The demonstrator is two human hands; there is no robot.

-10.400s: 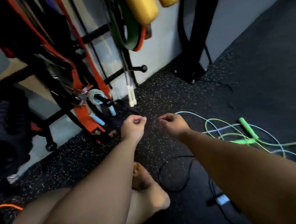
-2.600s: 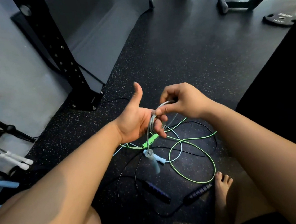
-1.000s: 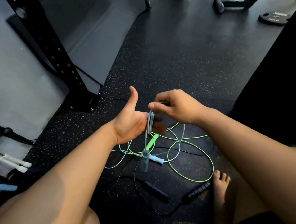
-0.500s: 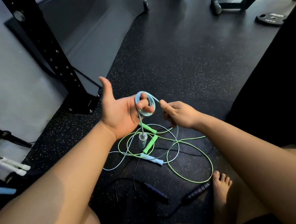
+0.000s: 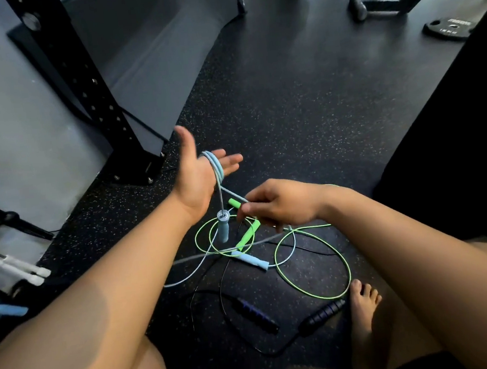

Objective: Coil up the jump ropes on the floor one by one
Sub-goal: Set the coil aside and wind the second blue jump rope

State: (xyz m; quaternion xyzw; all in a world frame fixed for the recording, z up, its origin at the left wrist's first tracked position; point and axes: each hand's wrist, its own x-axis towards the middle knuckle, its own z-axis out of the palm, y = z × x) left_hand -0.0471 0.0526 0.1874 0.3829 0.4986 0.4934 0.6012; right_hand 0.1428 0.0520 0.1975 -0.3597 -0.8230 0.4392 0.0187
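My left hand (image 5: 198,173) is held up with straight fingers and palm up, and a few turns of the light blue jump rope (image 5: 218,169) are wound round it. One blue handle (image 5: 223,229) dangles below the palm. My right hand (image 5: 280,204) pinches the blue cord lower down, to the right of the hanging handle. The other blue handle (image 5: 254,261) lies on the floor. A green jump rope (image 5: 312,264) lies in loose loops under my hands, with its green handles (image 5: 248,236) among them. A black jump rope with dark handles (image 5: 256,317) lies nearer to me.
A black rack post (image 5: 84,89) stands bolted to the speckled rubber floor (image 5: 302,95) at the left. White handles (image 5: 21,269) lie by the left wall. A weight plate (image 5: 449,28) and a bench foot sit far right. My bare foot (image 5: 365,315) rests beside the green loop.
My left hand has opened flat with the blue coil round it. My right hand has dropped lower along the cord, and the hanging handle swings beneath the palm.
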